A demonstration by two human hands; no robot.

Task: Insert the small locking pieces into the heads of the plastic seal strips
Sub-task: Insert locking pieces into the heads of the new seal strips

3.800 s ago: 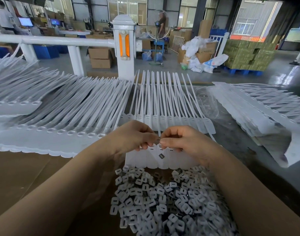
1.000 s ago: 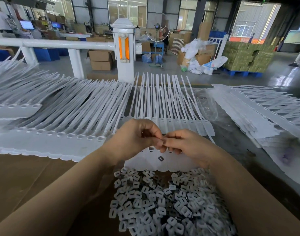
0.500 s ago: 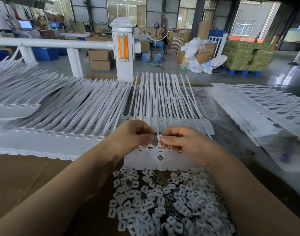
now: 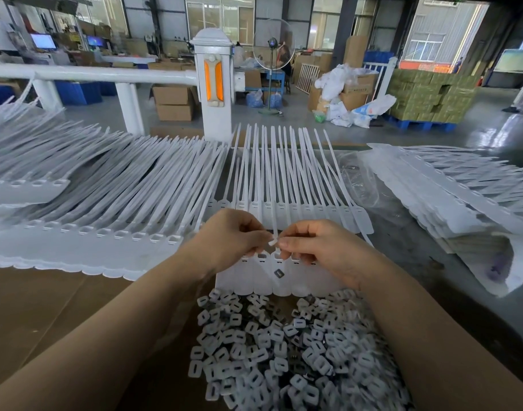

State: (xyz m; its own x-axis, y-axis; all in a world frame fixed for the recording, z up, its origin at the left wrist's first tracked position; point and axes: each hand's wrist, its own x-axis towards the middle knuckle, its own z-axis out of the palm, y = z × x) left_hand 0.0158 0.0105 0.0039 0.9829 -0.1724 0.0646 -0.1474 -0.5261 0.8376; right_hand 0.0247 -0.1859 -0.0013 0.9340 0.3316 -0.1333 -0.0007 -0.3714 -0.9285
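Note:
A joined row of white seal strips (image 4: pixel 254 277) lies in front of me, heads near, tails pointing away. My left hand (image 4: pixel 227 238) and my right hand (image 4: pixel 319 244) meet just above the row's heads. Between their fingertips they pinch one small white locking piece (image 4: pixel 272 242), held over a head slot. A small dark metal insert (image 4: pixel 279 272) lies loose on the strips' flat tags. A heap of white locking pieces (image 4: pixel 284 351) covers the table right before me, between my forearms.
More rows of white seal strips (image 4: pixel 106 203) are stacked at the left, and another stack (image 4: pixel 447 191) lies at the right on clear plastic bags. A white railing post (image 4: pixel 214 84) stands behind the table. Brown cardboard (image 4: pixel 46 307) covers the near left.
The hands have stayed over the strip heads; over the last second they dropped from a slightly raised position back down to the slots, still pinching a locking piece.

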